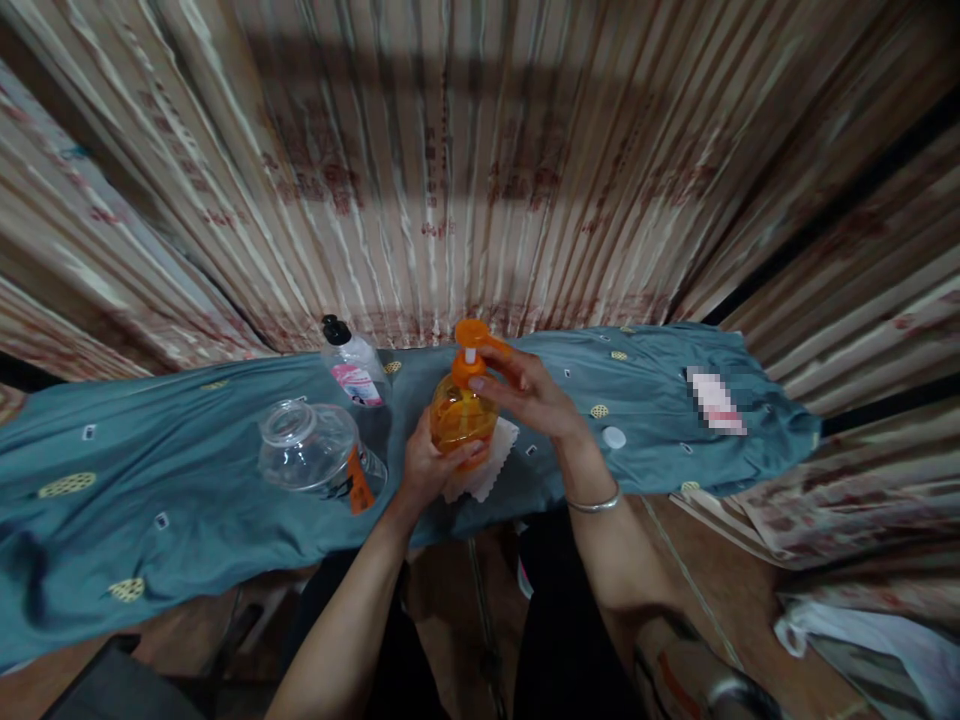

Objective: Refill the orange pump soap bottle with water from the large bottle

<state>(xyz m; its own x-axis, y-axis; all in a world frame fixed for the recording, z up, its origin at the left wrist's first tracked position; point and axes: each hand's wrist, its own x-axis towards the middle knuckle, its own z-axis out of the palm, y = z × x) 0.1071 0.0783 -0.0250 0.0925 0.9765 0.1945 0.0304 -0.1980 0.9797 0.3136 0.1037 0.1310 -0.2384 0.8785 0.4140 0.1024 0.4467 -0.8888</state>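
Observation:
A rounded pump bottle (454, 418) of amber liquid stands upright at the middle of the cloth-covered table. My left hand (427, 465) is wrapped around the lower part of its body from the left. On the right side, my right hand (538, 392) has its thumb and fingers closed around the bottle's orange pump head (472, 334), near the collar and spout. A white piece of cloth or paper with a scalloped edge (501, 452) lies beneath and beside the bottle. The fingertips behind the pump are partly hidden.
Left of the bottle are a clear wide-mouthed plastic jar (311, 455) with an orange label and a clear bottle with a black pump (360, 365). To the right lie a round white cap (613, 438) and a blurred pink-and-white item (716, 402). Curtains hang behind the green-blue tablecloth (217, 440).

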